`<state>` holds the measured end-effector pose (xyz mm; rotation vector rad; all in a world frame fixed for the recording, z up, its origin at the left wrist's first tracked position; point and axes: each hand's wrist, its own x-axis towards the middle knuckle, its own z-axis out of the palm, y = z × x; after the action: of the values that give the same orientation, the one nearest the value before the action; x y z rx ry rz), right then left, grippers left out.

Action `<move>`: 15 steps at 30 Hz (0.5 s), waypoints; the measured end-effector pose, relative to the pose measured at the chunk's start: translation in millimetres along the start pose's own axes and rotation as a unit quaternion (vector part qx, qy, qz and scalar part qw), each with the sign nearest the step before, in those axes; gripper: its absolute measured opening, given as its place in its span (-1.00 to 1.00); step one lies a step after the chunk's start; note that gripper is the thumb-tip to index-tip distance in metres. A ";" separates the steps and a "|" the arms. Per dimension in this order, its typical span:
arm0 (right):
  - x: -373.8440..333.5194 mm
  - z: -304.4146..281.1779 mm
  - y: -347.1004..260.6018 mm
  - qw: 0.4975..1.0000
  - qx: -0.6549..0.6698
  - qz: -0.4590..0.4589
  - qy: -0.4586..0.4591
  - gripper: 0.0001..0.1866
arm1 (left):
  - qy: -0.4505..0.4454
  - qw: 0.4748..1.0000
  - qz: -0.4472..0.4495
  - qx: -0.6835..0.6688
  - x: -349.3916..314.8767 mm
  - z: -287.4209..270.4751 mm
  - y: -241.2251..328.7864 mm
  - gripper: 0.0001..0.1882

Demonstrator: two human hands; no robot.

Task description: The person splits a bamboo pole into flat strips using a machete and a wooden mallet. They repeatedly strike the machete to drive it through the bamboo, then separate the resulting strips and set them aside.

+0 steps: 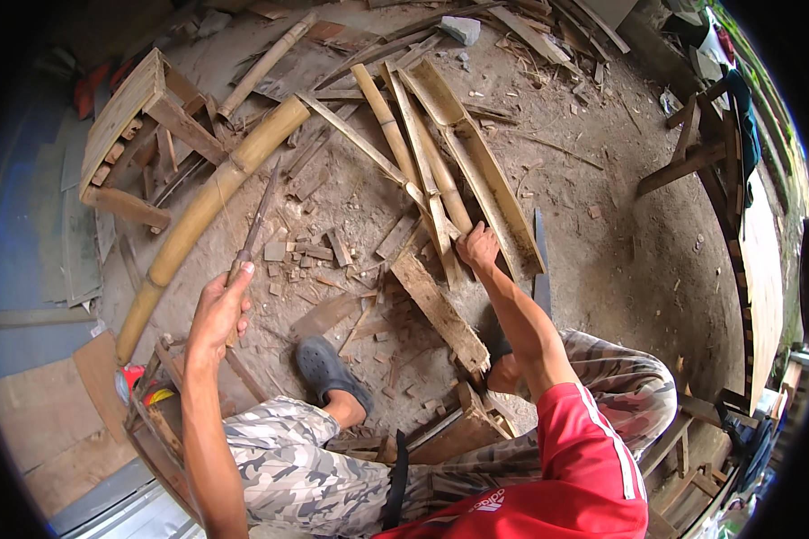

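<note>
My left hand (221, 307) is closed around the handle of a long narrow knife (261, 214), its blade pointing up and away from me. My right hand (479, 245) reaches down to the near end of a split bamboo piece (442, 184), fingers curled on it. Just right of that lies a wide bamboo half (493, 184), hollow side up. Thin bamboo strips (368, 153) cross on the left of the held piece. Below my right hand a rough wooden board (439, 310) slants toward my foot.
A long whole bamboo pole (193, 216) leans at the left beside a wooden stool (135, 135). Small wood offcuts (310, 251) litter the dirt floor. A dark flat metal strip (541, 260) lies right of the bamboo. Another wooden bench (692, 162) stands at the right.
</note>
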<state>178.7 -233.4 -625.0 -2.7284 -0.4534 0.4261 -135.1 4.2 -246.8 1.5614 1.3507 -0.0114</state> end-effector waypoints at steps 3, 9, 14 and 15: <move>-1.2 3.3 3.2 0.997 0.065 0.031 -0.009 -0.49 | -0.001 1.000 -0.004 -0.003 -1.4 0.6 1.3 -0.57; -8.8 -11.8 -8.2 0.964 0.232 0.050 -0.118 -0.54 | 0.005 1.000 -0.010 -0.002 -5.0 -1.8 -4.2 -0.58; -9.5 -4.9 -6.1 0.958 0.270 -0.070 -0.062 -0.72 | -0.005 1.000 -0.002 -0.004 -5.8 2.3 2.9 -0.58; -14.2 -4.5 -9.6 0.962 0.250 -0.070 -0.087 -0.65 | -0.005 1.000 -0.005 -0.011 -7.7 1.5 2.1 -0.58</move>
<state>164.9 -231.2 -614.0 -2.1674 -0.5007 0.6482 -135.5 -2.1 -241.6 1.5353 1.3456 -0.0113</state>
